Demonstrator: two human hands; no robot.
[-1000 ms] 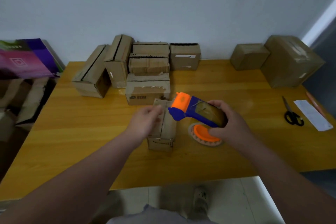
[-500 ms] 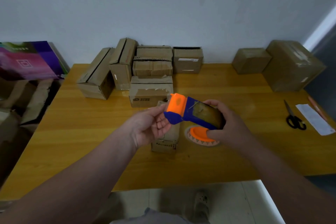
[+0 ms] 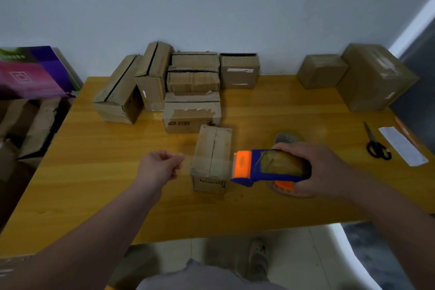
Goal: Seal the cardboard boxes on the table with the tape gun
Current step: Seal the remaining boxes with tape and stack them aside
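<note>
Now the left hand pinches the end of the tape left of centre; the right hand grips the tape gun, stretching the tape over the centre box. Slack (thin film) could let it wrinkle or land crooked.

small brown cardboard box: between left hand and right hand, on yellow wooden table. clear tape strip runs from left hand, over box, to blue-orange plastic tape gun in right hand. brown cardboard box cluster behind left hand. black scissors right of right hand, white paper slip just beyond.
</note>
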